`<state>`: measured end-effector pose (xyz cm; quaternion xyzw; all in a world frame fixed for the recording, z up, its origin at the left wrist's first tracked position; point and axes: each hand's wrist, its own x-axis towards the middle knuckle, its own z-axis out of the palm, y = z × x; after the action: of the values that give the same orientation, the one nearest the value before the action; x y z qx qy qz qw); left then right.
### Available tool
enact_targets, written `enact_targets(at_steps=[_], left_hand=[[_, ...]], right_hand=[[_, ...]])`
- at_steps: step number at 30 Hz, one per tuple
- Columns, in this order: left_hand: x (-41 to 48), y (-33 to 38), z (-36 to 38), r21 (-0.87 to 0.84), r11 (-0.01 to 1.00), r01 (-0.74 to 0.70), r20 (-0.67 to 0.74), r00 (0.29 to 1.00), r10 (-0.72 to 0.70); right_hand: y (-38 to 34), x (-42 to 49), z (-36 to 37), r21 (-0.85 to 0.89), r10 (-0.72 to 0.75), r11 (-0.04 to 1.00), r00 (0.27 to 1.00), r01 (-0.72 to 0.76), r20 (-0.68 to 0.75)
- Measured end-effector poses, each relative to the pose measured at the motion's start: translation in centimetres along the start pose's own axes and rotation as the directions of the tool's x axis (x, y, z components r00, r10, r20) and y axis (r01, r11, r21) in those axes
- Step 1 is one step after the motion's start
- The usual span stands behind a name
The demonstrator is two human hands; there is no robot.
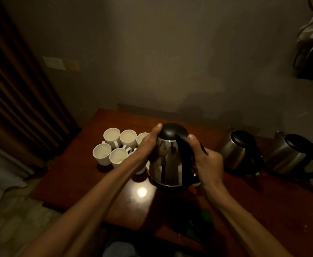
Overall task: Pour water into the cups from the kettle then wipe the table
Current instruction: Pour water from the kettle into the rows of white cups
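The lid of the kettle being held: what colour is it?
The lid is black, topping the shiny silver kettle. The head view shows it best.

Your left forearm (96, 201) and right forearm (235, 210) show bare and lean along their whole visible length. Your left grip (146, 145) and right grip (207, 164) are bare as well.

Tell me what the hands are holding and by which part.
The middle kettle: the right hand grips its black handle; the left hand lies against its upper left side, thumb by the lid, fingers hidden.
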<state>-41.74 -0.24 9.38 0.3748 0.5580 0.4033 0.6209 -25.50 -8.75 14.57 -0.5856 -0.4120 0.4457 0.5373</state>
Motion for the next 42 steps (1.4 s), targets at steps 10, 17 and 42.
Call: enact_targets(at_steps=[10,17,42], left_hand=[[4.7,0.8,-5.9,0.136,0.99,-0.046,0.279,0.96,0.006],[4.8,0.9,-8.4,0.288,0.957,-0.043,0.479,0.872,-0.105],[2.5,-6.0,-8.7,0.287,0.952,0.104,0.52,0.818,-0.246]], right_hand=[[2.1,-1.3,8.2,0.084,0.035,0.996,0.962,-0.013,-0.271],[2.4,-5.3,13.6,0.135,0.077,0.991,0.862,-0.01,-0.502],[7.6,-9.8,13.6,0.121,0.303,0.948,0.714,-0.295,-0.632]])
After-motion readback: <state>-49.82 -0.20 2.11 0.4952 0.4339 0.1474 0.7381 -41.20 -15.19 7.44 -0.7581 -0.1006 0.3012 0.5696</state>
